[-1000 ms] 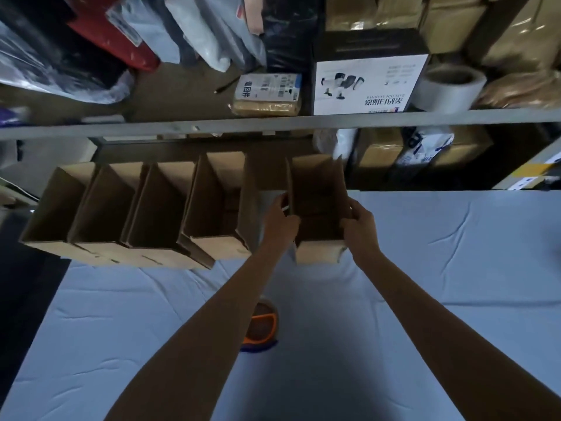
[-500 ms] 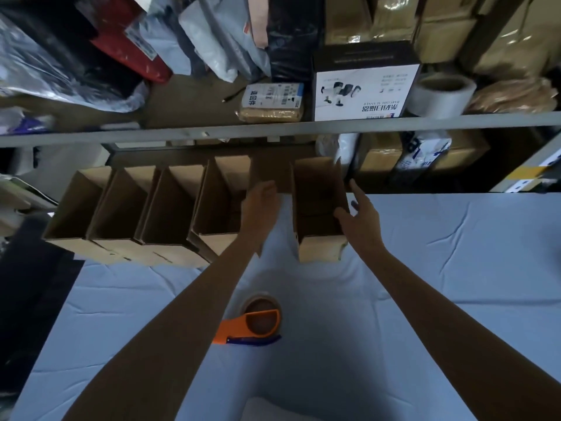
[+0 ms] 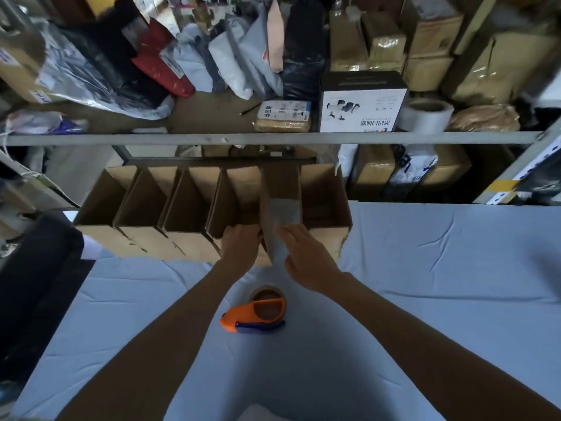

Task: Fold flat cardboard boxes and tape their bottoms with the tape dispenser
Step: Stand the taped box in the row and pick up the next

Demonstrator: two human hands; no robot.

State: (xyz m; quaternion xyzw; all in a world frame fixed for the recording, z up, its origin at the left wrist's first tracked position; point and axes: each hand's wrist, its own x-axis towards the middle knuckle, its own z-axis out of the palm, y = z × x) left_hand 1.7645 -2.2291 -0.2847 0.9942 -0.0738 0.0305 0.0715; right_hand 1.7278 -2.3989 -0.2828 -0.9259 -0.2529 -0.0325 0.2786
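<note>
Several open cardboard boxes stand in a row along the table's far edge. The rightmost box (image 3: 326, 208) is set apart from its neighbour (image 3: 239, 192) by a narrow gap. My left hand (image 3: 240, 249) sits at the neighbour's near right corner, fingers curled down over its edge. My right hand (image 3: 305, 258) lies with fingers stretched out against the rightmost box's near left corner. An orange tape dispenser (image 3: 253, 312) with a brown roll lies on the cloth between my forearms, untouched.
A pale blue cloth (image 3: 440, 268) covers the table. Behind the boxes runs a metal shelf rail (image 3: 273, 138); above it lie parcels, a white product box (image 3: 362, 112) and a white roll (image 3: 426, 115). A dark object (image 3: 36, 284) sits at the left edge.
My left hand has let go of the rightmost box and moved to the neighbouring box. My right hand has shifted from that box's right side to its near left corner.
</note>
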